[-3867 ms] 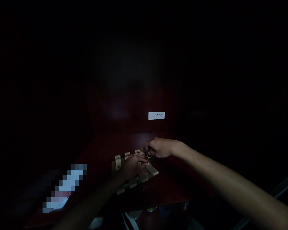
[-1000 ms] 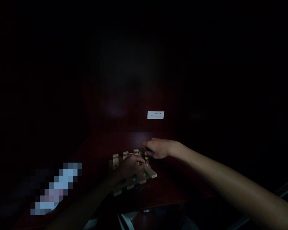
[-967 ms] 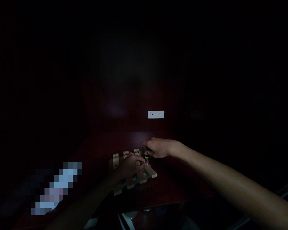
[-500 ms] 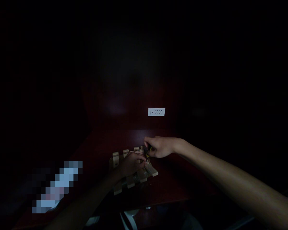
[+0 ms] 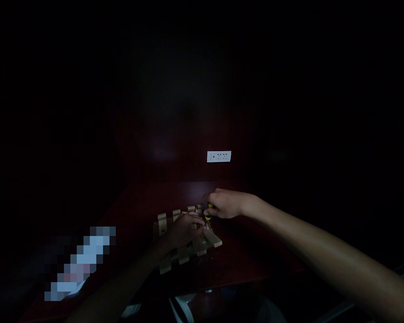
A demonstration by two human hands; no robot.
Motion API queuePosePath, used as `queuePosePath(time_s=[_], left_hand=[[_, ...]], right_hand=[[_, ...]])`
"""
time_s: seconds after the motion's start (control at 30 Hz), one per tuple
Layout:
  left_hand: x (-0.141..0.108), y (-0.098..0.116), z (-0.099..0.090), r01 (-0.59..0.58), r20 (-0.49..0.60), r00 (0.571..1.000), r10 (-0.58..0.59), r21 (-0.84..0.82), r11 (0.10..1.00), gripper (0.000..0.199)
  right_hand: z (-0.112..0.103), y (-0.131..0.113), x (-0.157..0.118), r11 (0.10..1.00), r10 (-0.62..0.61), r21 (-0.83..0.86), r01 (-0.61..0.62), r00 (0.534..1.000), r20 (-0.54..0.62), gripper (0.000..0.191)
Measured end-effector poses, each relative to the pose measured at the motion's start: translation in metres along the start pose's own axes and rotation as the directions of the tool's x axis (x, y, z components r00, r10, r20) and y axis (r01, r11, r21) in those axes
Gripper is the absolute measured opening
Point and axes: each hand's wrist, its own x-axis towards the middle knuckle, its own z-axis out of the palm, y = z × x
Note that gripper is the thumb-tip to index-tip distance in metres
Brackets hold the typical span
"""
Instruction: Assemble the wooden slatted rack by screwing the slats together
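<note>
A dim dark-red table carries a small frame of pale wooden slats [image 5: 162, 224], set side by side. My right hand [image 5: 224, 203] is closed around the handle of a yellow-and-black screwdriver [image 5: 208, 218], which stands nearly upright with its tip down at the rightmost wooden slat [image 5: 212, 238]. Across the middle slats lies my left hand [image 5: 187, 228]. Its fingers are drawn together at the upper end of the rightmost slat, beside the screwdriver's tip. Whether they also pinch a screw there is too dark to make out.
A white wall socket [image 5: 218, 156] is set in the dark-red panel behind the table [image 5: 235, 264]. A bright pixelated object [image 5: 84, 260] lies at the left. Below the table's front edge, pale straps [image 5: 182, 309] show faintly. The surroundings are very dark.
My right hand has risen slightly and turned on the screwdriver, so more of its yellow handle shows. My left hand and the slats have stayed nearly still.
</note>
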Motion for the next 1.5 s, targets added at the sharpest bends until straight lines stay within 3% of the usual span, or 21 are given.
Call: queuePosePath(time_s=[0.13, 0.27, 0.7, 0.87, 0.97, 1.13, 1.33, 1.5], left_hand=[[0.000, -0.001, 0.000, 0.028, -0.002, 1.000, -0.028, 0.012, 1.000, 0.020], [-0.001, -0.002, 0.001, 0.035, -0.015, 0.999, -0.035, 0.010, 0.999, 0.020], [-0.002, 0.000, 0.001, 0.038, -0.004, 0.999, -0.038, 0.030, 0.999, 0.022], [-0.001, 0.001, 0.000, 0.063, -0.003, 0.998, -0.063, 0.033, 0.997, 0.021], [-0.001, -0.001, 0.001, 0.066, -0.015, 0.998, -0.066, 0.036, 0.997, 0.021], [-0.001, -0.004, 0.003, 0.051, -0.028, 0.998, -0.049, 0.062, 0.997, 0.021], [-0.002, -0.007, 0.004, 0.040, -0.019, 0.999, -0.040, 0.036, 0.999, 0.022], [-0.001, -0.008, 0.004, 0.054, -0.029, 0.998, -0.054, 0.012, 0.998, 0.019]], right_hand=[[0.000, -0.003, -0.002, 0.999, -0.017, 0.043, 0.018, 1.000, -0.017, 0.027], [-0.004, -0.005, -0.004, 0.988, -0.013, 0.157, 0.003, 0.998, 0.057, 0.032], [-0.006, -0.006, 0.000, 0.999, -0.037, 0.011, 0.037, 0.999, -0.016, 0.023], [-0.006, -0.007, -0.001, 0.993, 0.006, 0.116, -0.008, 1.000, 0.016, 0.031], [-0.007, -0.010, -0.001, 0.984, -0.047, 0.172, 0.042, 0.998, 0.028, 0.028], [-0.007, -0.008, 0.001, 0.990, -0.080, 0.119, 0.076, 0.996, 0.028, 0.015], [-0.006, -0.005, 0.004, 1.000, -0.031, 0.004, 0.031, 0.999, 0.022, 0.024], [-0.009, -0.012, 0.001, 0.997, -0.016, 0.082, 0.013, 0.999, 0.033, 0.021]])
